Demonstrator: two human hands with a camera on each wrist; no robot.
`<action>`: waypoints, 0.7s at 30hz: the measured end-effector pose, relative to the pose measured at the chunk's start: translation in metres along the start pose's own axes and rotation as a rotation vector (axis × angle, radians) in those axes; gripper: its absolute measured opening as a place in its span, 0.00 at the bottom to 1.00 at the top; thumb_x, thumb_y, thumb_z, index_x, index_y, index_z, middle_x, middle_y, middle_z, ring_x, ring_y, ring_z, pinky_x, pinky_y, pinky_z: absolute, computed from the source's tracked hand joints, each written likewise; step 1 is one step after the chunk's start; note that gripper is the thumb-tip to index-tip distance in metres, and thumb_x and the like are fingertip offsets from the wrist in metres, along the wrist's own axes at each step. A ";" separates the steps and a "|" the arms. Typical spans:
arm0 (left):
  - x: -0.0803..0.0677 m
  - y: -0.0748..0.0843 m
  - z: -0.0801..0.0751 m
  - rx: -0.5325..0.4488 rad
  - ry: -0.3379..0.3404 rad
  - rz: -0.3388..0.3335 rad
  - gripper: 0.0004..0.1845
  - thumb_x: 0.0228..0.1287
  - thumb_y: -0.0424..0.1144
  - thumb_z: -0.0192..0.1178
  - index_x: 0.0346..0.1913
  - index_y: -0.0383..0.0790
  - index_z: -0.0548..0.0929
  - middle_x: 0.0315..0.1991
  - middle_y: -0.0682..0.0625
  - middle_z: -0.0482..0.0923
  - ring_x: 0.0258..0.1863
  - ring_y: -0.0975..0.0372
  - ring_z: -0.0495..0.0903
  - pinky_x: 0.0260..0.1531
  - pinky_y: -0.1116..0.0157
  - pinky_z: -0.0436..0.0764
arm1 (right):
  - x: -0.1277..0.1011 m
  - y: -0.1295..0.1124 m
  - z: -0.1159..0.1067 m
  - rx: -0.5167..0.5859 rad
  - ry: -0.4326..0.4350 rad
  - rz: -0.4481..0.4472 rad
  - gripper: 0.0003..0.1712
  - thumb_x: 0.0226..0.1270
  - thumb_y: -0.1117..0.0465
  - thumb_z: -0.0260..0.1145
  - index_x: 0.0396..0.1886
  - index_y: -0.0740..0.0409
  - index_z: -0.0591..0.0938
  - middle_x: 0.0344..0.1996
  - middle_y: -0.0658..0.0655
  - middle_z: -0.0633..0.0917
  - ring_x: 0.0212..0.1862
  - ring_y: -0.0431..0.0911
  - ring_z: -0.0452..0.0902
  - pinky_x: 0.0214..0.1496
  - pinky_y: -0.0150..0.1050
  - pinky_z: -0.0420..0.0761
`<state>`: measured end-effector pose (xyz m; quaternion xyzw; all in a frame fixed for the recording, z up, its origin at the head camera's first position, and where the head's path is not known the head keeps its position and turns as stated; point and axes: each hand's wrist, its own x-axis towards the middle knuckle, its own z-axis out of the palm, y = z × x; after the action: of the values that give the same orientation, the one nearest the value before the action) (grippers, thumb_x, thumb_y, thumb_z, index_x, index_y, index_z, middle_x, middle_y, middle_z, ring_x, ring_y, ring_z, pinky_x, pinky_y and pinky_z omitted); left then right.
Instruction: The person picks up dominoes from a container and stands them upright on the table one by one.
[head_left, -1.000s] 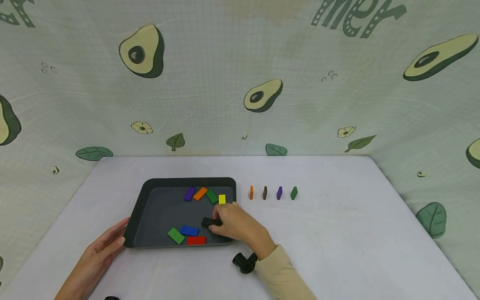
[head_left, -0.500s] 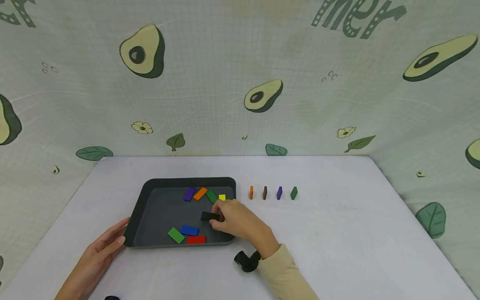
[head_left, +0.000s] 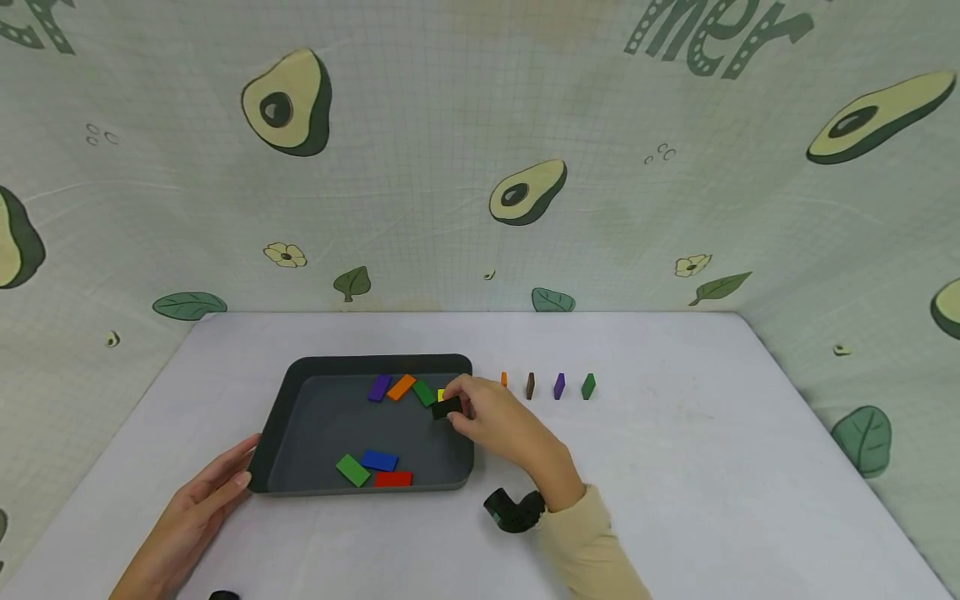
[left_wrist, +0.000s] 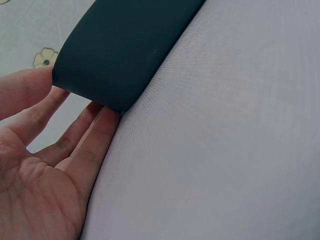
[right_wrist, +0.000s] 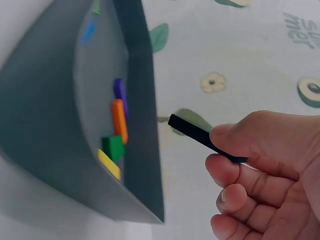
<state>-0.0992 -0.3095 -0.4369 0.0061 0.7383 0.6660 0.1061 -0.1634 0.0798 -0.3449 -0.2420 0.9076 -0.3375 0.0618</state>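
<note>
Your right hand (head_left: 501, 421) hides the base of the standing orange block (head_left: 504, 379); the black block (head_left: 446, 409) hides the near part of the yellow block (head_left: 441, 395).

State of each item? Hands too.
Left hand: touching tray
Right hand: pinching black block
Tray: flat on table
Black block: held
Yellow block: in tray
Red block: lying flat
Blue block: lying flat
Tray purple block: lying
Tray orange block: lying
Tray dark-green block: lying
Tray light-green block: lying
Table orange block: upright, partly hidden
Brown block: upright
Table purple block: upright
Table green block: upright
</note>
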 end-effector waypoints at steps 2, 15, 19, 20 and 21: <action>0.000 0.000 0.000 0.001 0.002 -0.006 0.28 0.72 0.37 0.47 0.72 0.42 0.54 0.56 0.73 0.65 0.53 0.88 0.65 0.45 0.86 0.70 | -0.001 0.001 -0.005 0.006 0.030 0.002 0.14 0.63 0.63 0.63 0.48 0.59 0.77 0.24 0.48 0.72 0.28 0.39 0.67 0.28 0.29 0.69; 0.000 0.001 0.001 -0.019 -0.019 0.013 0.28 0.72 0.35 0.46 0.72 0.42 0.55 0.56 0.73 0.66 0.54 0.87 0.66 0.46 0.85 0.70 | -0.013 0.019 -0.036 0.008 0.221 -0.021 0.12 0.62 0.67 0.62 0.45 0.56 0.78 0.27 0.49 0.74 0.31 0.40 0.68 0.31 0.30 0.72; 0.000 0.001 0.000 -0.027 -0.025 0.011 0.28 0.72 0.35 0.46 0.72 0.42 0.54 0.57 0.73 0.66 0.54 0.86 0.66 0.46 0.85 0.71 | -0.017 0.025 -0.045 0.026 0.247 -0.002 0.12 0.61 0.68 0.61 0.45 0.57 0.77 0.26 0.49 0.73 0.28 0.41 0.67 0.28 0.30 0.70; 0.000 0.001 0.000 -0.026 -0.030 0.011 0.28 0.73 0.35 0.45 0.72 0.42 0.54 0.58 0.73 0.66 0.54 0.86 0.66 0.46 0.85 0.71 | -0.018 0.027 -0.046 0.032 0.257 -0.002 0.12 0.61 0.68 0.62 0.45 0.57 0.77 0.25 0.50 0.73 0.28 0.41 0.66 0.27 0.30 0.70; -0.001 0.001 0.000 -0.025 -0.034 0.011 0.28 0.73 0.35 0.45 0.72 0.42 0.54 0.58 0.73 0.66 0.54 0.86 0.66 0.46 0.85 0.71 | -0.019 0.029 -0.048 0.034 0.266 0.003 0.12 0.61 0.69 0.62 0.45 0.57 0.77 0.25 0.50 0.73 0.27 0.41 0.66 0.27 0.30 0.69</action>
<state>-0.0988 -0.3093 -0.4360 0.0202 0.7278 0.6757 0.1151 -0.1717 0.1355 -0.3275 -0.1926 0.9023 -0.3817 -0.0543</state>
